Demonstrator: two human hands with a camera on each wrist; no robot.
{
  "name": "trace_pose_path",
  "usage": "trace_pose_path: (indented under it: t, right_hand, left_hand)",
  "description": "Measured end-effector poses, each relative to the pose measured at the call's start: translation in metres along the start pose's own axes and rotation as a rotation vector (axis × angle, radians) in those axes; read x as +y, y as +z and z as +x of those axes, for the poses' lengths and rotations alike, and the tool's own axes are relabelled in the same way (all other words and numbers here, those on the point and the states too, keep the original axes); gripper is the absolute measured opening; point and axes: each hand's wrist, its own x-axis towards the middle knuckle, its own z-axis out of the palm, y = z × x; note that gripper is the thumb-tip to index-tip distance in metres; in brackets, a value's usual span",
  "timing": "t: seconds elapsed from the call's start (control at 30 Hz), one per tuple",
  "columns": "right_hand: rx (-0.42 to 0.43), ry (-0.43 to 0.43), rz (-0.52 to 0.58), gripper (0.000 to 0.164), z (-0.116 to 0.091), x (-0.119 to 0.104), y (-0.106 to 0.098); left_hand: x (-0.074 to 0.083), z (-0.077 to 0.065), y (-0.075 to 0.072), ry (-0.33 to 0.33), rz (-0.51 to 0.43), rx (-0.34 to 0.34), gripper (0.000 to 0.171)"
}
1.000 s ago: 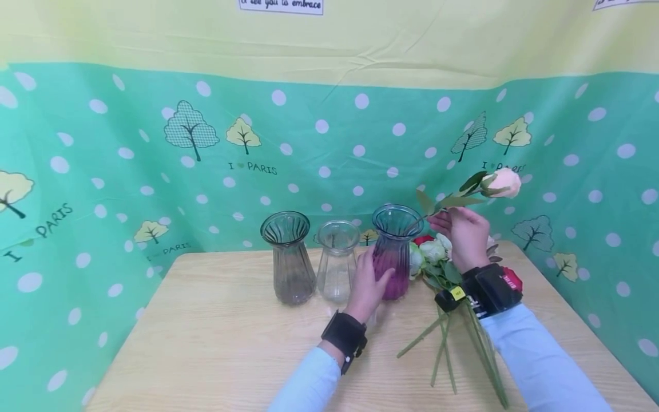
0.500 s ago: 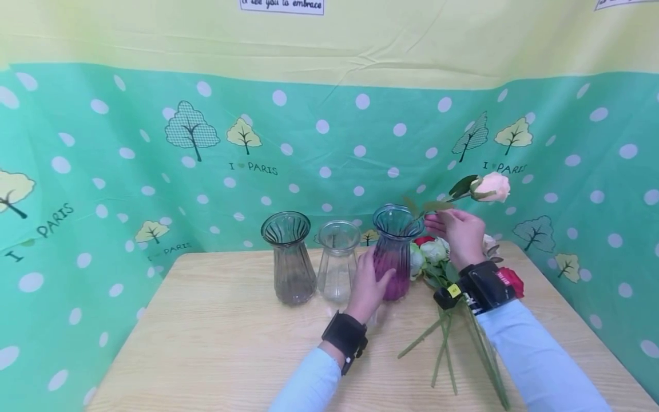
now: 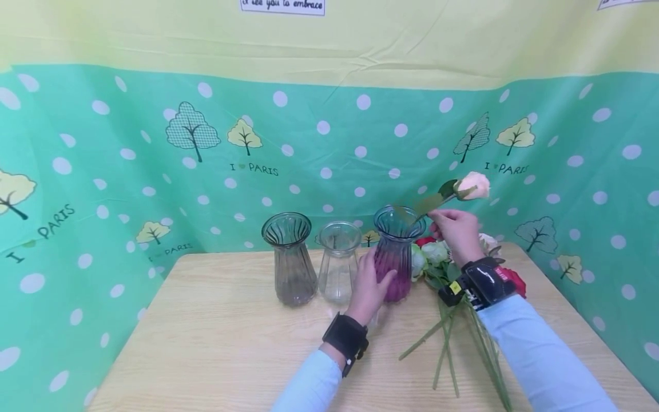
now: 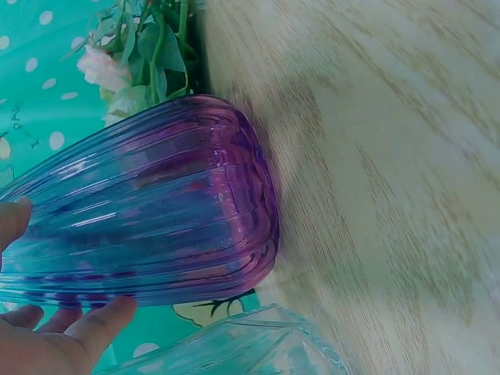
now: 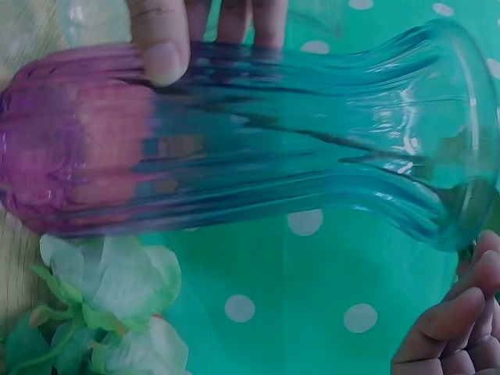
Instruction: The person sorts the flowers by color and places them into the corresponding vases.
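My left hand (image 3: pixel 366 292) holds the body of a ribbed glass vase (image 3: pixel 400 260), teal above and purple below, standing upright on the table. In the left wrist view, the thumb and fingers lie on opposite sides of this vase (image 4: pixel 156 211). With fingertips beside the rim, my right hand (image 3: pixel 460 233) pinches the stem of a pale pink artificial rose (image 3: pixel 473 185). The rose leans to the right, its bloom outside the vase and its leaves at the mouth. Through the glass in the right wrist view (image 5: pixel 312 133), the dark stem shows inside the vase.
Left of the held vase stand a clear glass vase (image 3: pixel 337 274) and a grey one (image 3: pixel 294 269). Several artificial roses lie on the right, including a white rose (image 3: pixel 435 252) and a red rose (image 3: pixel 515 280). Their green stems (image 3: pixel 486 355) point toward the front edge.
My right hand has shifted slightly, and the pink rose has moved left and down, its stem deeper in the vase. My left hand stays on the vase.
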Motion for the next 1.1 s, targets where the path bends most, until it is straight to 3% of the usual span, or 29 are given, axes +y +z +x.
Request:
trace_pose_path:
  t: [0.17,0.27,0.67,0.9,1.1]
  right_hand:
    - [-0.015,-0.058,-0.128,0.028,0.002,0.001,0.002]
    - [-0.015,-0.085,-0.148,0.026,0.004,0.001,0.005]
    - [-0.003,-0.102,-0.113,0.032,0.009,0.006,0.009]
    - [-0.028,-0.093,-0.035,0.032,0.002,0.010,-0.005]
    - [-0.021,-0.056,-0.097,0.036,-0.002,0.021,-0.026]
  left_hand:
    - [0.000,0.000,0.001,0.006,-0.002,0.003,0.066]
    - [-0.001,0.001,0.001,0.006,0.000,0.003,0.066]
    - [0.000,0.001,0.001,0.020,-0.004,0.009,0.065]
    - [-0.001,0.002,0.001,0.014,-0.009,-0.002,0.065]
    - [-0.003,0.001,0.000,0.011,0.000,-0.006,0.066]
